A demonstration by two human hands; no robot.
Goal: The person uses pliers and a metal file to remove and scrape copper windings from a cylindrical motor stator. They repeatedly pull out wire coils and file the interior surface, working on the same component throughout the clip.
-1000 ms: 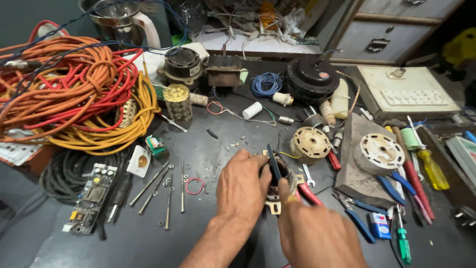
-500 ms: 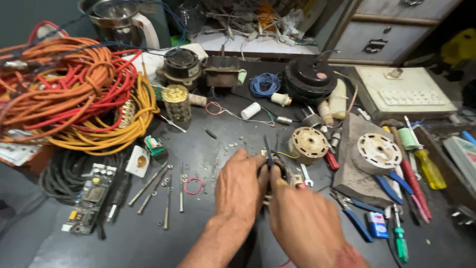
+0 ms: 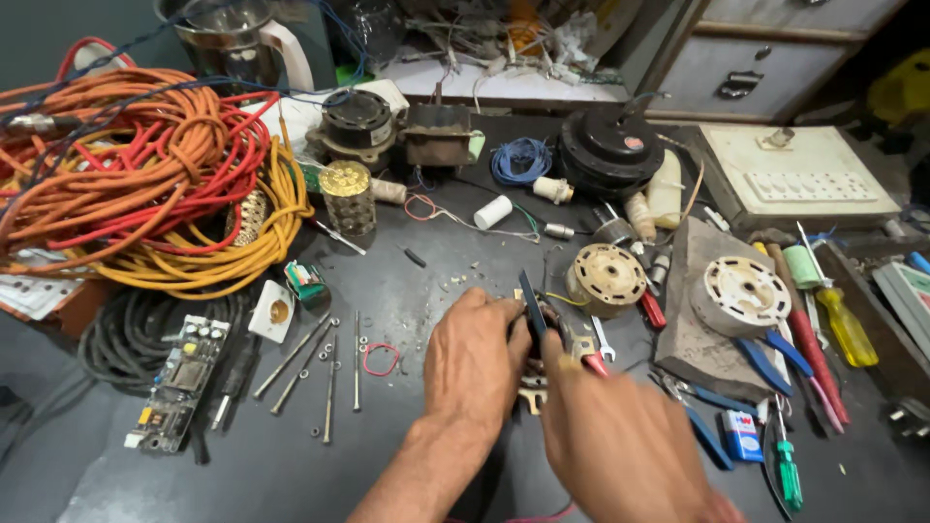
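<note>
My left hand [image 3: 475, 363] and my right hand [image 3: 615, 436] are close together over the dark workbench [image 3: 426, 271]. Between them is a small metal part [image 3: 535, 392] with a dark flat blade-like piece [image 3: 531, 300] sticking up past my fingers. My left hand's fingers close around this part from the left. My right hand grips it from the right, along with a red-handled tool [image 3: 593, 363] lying just under the thumb. Most of the part is hidden by my hands.
A big coil of orange, red and yellow cable [image 3: 145, 184] fills the left. Long bolts [image 3: 325, 373], a circuit board [image 3: 179, 383], a round motor part [image 3: 605, 279], another on a block [image 3: 741, 295], screwdrivers [image 3: 823, 329] and blue-handled pliers [image 3: 712, 426] lie around my hands.
Both hands have stayed together at the same spot, shifting slightly. The dark blade-like piece now stands a little more upright between them.
</note>
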